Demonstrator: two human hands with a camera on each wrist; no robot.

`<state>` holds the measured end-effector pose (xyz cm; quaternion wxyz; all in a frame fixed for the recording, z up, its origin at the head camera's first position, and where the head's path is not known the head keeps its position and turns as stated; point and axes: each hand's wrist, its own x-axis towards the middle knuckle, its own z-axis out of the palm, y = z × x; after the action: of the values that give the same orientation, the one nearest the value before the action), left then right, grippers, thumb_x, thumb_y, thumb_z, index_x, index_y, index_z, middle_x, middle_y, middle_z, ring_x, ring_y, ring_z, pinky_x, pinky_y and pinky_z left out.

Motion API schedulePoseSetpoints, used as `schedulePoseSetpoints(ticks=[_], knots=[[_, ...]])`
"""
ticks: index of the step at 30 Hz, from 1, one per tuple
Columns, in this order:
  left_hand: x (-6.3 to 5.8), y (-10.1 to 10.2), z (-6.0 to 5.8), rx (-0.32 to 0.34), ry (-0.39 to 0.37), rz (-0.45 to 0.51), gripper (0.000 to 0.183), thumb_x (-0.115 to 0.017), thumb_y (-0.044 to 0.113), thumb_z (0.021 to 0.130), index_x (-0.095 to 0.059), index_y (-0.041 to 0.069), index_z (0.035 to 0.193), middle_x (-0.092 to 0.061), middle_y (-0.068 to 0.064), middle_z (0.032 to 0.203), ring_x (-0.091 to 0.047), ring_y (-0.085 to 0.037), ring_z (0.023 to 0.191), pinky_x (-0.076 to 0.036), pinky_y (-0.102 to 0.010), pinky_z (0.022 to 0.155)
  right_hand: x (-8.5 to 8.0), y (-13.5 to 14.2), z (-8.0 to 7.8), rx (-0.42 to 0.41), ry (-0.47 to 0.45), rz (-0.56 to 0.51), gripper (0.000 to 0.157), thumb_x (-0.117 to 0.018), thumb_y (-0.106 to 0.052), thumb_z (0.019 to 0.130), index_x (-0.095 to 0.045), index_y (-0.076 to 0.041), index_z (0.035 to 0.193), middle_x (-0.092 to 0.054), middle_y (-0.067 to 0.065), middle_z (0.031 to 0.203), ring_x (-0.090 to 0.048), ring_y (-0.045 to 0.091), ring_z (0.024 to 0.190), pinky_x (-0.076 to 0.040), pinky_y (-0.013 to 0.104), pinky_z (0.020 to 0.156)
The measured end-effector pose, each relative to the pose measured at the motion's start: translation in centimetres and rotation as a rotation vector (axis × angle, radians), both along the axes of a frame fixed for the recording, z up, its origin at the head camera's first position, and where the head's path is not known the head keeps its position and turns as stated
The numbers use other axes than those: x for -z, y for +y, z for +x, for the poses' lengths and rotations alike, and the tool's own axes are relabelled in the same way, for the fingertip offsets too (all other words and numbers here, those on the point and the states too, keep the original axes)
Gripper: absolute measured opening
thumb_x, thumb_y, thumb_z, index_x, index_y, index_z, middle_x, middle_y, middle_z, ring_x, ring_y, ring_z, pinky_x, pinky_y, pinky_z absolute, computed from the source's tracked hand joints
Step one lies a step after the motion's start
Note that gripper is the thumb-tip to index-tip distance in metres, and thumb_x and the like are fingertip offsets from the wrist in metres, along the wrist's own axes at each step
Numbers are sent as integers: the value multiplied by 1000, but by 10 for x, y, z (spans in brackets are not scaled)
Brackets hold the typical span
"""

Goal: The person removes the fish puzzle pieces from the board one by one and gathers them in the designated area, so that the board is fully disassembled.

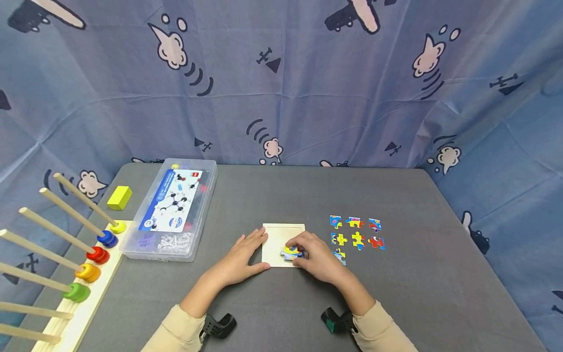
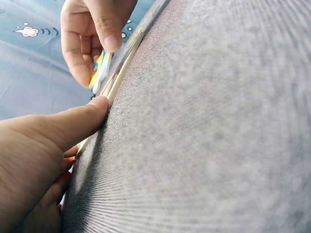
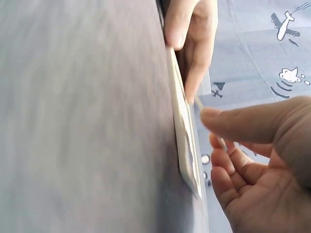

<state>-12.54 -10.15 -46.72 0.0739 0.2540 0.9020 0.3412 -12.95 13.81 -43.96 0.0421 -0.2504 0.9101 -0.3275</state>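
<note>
A pale wooden puzzle tray (image 1: 273, 244) lies on the grey table, its raised rim framing a bare light base. At its left edge rests my left hand (image 1: 242, 254), fingers and thumb extended, the thumb tip (image 2: 99, 103) touching the near corner. My right hand (image 1: 314, 254) pinches a jigsaw piece (image 1: 290, 255), yellow and blue, between thumb and fingers above the tray's right part. From the left wrist side this piece (image 2: 99, 70) appears tilted, close over the rim. The right wrist view shows the thumb (image 3: 228, 121) against the piece's thin edge.
Several loose jigsaw pieces (image 1: 357, 239) lie in rows right of the tray, one partly hidden by my right hand. At left stand a clear plastic box (image 1: 202, 205) with a molecule-picture label, a yellow block (image 1: 119, 197) and a wooden peg stand (image 1: 105, 274) with coloured rings.
</note>
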Motion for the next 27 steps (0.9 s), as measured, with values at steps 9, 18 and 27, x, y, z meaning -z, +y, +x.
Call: schedulePoseSetpoints(ticks=[9,18,27], knots=[[-1,0,1,1,2,9,72,-69,30,87,-37,-1,144,-28,-15,154,-24,-32,143,-14,-56,116,-5,34,1,35,-75,-66,32,-72,-1,79,-67,-12,109,-60,1,108,-56,17,96,-50,36,86],[-1,0,0,3,7,13,72,-69,30,86,-37,-1,144,-29,-14,154,-24,-31,143,-15,-55,117,-2,76,4,54,-55,-69,34,-71,-1,79,-66,-12,111,-60,-1,107,-57,16,97,-50,32,87],[1,0,-1,0,12,13,72,-69,30,86,-38,-1,144,-29,-14,154,-24,-30,144,-15,-54,117,0,120,4,53,-42,-72,30,-72,-4,81,-66,-11,109,-62,1,107,-58,12,96,-49,25,85]])
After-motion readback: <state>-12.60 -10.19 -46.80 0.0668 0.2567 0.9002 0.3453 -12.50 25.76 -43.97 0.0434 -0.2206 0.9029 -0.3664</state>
